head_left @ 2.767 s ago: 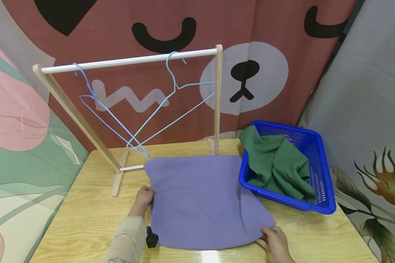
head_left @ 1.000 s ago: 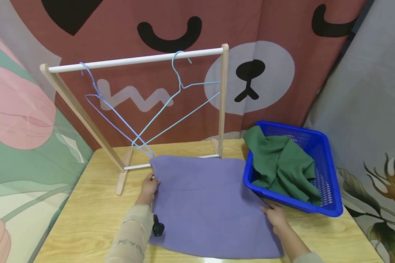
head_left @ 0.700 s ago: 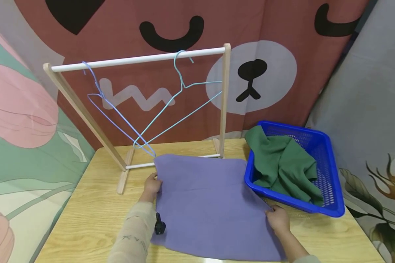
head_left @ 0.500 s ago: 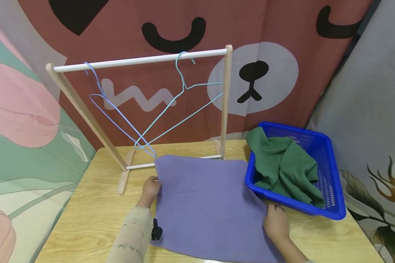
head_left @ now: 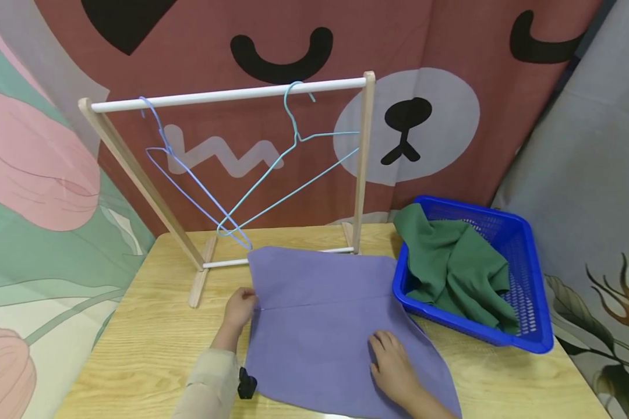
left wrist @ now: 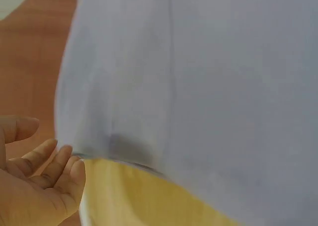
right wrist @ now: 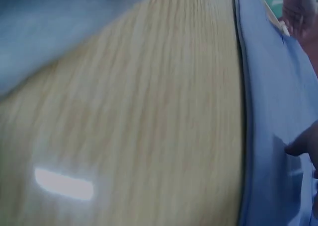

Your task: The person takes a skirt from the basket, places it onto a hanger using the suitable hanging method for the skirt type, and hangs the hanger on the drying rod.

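A purple cloth (head_left: 314,349) lies spread on the wooden table, with a crease across its upper part. My left hand (head_left: 239,309) is at its left edge; in the left wrist view the thumb stands apart from the loosely bent fingers (left wrist: 52,171), whose tips are right at the cloth's edge. My right hand (head_left: 393,369) is over the right part of the cloth, fingers slightly bent and pointing away from me. The right wrist view is blurred and shows the cloth (right wrist: 271,112) and part of the right hand at its right edge.
Behind the cloth stands a wooden rack with a white rail (head_left: 230,95), where a purple-blue hanger (head_left: 199,185) and a light blue hanger (head_left: 264,174) hang. To the right, a blue basket (head_left: 542,302) holds a green cloth (head_left: 451,262) and overlaps the purple cloth's corner.
My right hand has left the cloth's right edge and moved left over the cloth. My left hand first slid up the left edge, then came slightly back and loosened. The cloth's right side has been straightened.
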The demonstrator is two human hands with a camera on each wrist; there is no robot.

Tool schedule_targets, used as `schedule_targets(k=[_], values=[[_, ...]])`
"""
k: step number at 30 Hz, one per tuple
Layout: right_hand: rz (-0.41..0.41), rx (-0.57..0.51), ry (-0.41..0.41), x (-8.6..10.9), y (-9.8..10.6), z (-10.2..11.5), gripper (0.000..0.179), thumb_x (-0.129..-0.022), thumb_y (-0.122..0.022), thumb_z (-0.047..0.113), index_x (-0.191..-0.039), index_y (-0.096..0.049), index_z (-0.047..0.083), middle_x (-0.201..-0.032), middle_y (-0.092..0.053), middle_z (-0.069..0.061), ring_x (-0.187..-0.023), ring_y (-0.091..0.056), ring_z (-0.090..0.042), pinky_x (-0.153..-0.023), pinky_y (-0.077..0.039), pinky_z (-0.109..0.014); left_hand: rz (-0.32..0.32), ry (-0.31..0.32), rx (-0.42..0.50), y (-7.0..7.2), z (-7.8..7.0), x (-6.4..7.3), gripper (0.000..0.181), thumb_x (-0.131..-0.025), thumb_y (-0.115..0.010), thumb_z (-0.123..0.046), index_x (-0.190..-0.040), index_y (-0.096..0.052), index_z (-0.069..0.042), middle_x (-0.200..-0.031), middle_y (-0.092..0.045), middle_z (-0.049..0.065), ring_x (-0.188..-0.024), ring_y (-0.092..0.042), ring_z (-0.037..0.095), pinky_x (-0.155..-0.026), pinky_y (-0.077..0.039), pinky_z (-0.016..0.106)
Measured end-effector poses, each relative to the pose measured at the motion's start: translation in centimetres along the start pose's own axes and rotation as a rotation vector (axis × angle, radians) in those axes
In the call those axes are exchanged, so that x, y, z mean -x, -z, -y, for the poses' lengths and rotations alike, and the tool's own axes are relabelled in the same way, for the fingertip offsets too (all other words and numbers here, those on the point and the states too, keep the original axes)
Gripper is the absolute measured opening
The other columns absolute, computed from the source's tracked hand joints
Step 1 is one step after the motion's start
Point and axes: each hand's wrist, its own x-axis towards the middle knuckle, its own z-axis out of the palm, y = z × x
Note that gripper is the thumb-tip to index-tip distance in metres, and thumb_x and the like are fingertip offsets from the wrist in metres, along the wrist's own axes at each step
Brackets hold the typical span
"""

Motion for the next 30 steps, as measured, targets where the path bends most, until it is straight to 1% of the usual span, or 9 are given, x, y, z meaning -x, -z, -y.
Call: schedule_targets(k=[3,6,8,10,14,17,23,27,30], values=[[0.144,-0.048,-0.015,-0.7,0.0,1.1,0.046,-0.058,-0.074,0.009,-0.098,-0.056,-0.005,-0.1,-0.051,-0.016,-0.097,-0.045,-0.032,-0.085,-0.037,-0.043,-0.006,-0.027,0.015,0.6,-1.5,0.8,0.031,-0.085,-0.046,-0.007,-0.109,-0.045,0.012,-0.098,-0.05,0.023,-0.089,-0.049,0.034,-0.072,-0.044,0.039],[0.244,-0.063,0.01,-1.3,-0.1,2.0,0.046,-0.061,-0.074,0.015,-0.099,-0.055,-0.003,-0.1,-0.051,-0.013,-0.097,-0.045,-0.029,-0.085,-0.038,-0.041,-0.018,-0.048,0.053,1.1,-2.6,1.3,0.03,-0.086,-0.046,-0.01,-0.109,-0.047,0.009,-0.099,-0.05,0.021,-0.092,-0.048,0.032,-0.075,-0.042,0.039],[0.285,-0.061,0.041,-1.7,-0.2,2.5,0.047,-0.062,-0.074,0.019,-0.1,-0.055,-0.002,-0.1,-0.051,-0.012,-0.097,-0.045,-0.028,-0.084,-0.038,-0.04,-0.033,-0.053,0.084,1.5,-3.3,1.8,0.028,-0.086,-0.045,-0.01,-0.109,-0.048,0.006,-0.103,-0.05,0.02,-0.096,-0.047,0.031,-0.08,-0.04,0.041],[0.324,-0.047,0.064,-2.1,-0.3,2.9,0.048,-0.063,-0.074,0.023,-0.101,-0.055,-0.001,-0.101,-0.051,-0.011,-0.097,-0.046,-0.027,-0.084,-0.039,-0.039,-0.055,-0.069,0.139,1.7,-4.0,2.2,0.027,-0.087,-0.045,-0.01,-0.109,-0.048,0.006,-0.106,-0.05,0.021,-0.099,-0.046,0.03,-0.084,-0.038,0.041],[0.382,-0.023,0.085,-2.6,-0.6,3.5,0.051,-0.065,-0.073,0.028,-0.104,-0.055,0.001,-0.103,-0.051,-0.011,-0.098,-0.045,-0.027,-0.084,-0.039,-0.038,-0.094,-0.106,0.245,2.4,-5.5,3.3,0.026,-0.088,-0.045,-0.009,-0.109,-0.048,0.006,-0.109,-0.05,0.02,-0.101,-0.045,0.027,-0.089,-0.035,0.038],[0.394,-0.009,0.102,-2.9,-0.8,4.0,0.051,-0.064,-0.072,0.029,-0.104,-0.055,0.001,-0.103,-0.051,-0.011,-0.098,-0.045,-0.027,-0.085,-0.038,-0.038,-0.098,-0.135,0.293,3.0,-6.6,4.0,0.026,-0.088,-0.045,-0.01,-0.11,-0.048,0.004,-0.111,-0.05,0.018,-0.102,-0.044,0.023,-0.09,-0.034,0.034],[0.374,0.012,0.139,-3.2,-1.1,4.7,0.053,-0.063,-0.073,0.031,-0.103,-0.056,0.001,-0.1,-0.052,-0.01,-0.096,-0.046,-0.026,-0.084,-0.039,-0.037,-0.096,-0.217,0.38,3.7,-8.5,4.9,0.025,-0.089,-0.045,-0.009,-0.111,-0.047,0.004,-0.113,-0.049,0.019,-0.105,-0.045,0.02,-0.092,-0.033,0.029],[0.352,0.037,0.171,-3.2,-1.4,5.3,0.055,-0.062,-0.073,0.034,-0.102,-0.055,0.002,-0.099,-0.051,-0.01,-0.094,-0.047,-0.026,-0.082,-0.039,-0.036,-0.142,-0.264,0.455,4.1,-9.7,5.1,0.025,-0.089,-0.044,-0.007,-0.11,-0.047,0.006,-0.11,-0.05,0.017,-0.102,-0.047,0.016,-0.093,-0.033,0.027],[0.343,0.046,0.19,-3.2,-1.6,5.8,0.057,-0.061,-0.073,0.035,-0.103,-0.054,0.002,-0.098,-0.051,-0.01,-0.093,-0.047,-0.026,-0.082,-0.039,-0.036,-0.188,-0.293,0.504,4.3,-10.7,5.2,0.024,-0.088,-0.046,-0.006,-0.108,-0.048,0.007,-0.104,-0.053,0.012,-0.097,-0.049,0.013,-0.091,-0.035,0.025]])
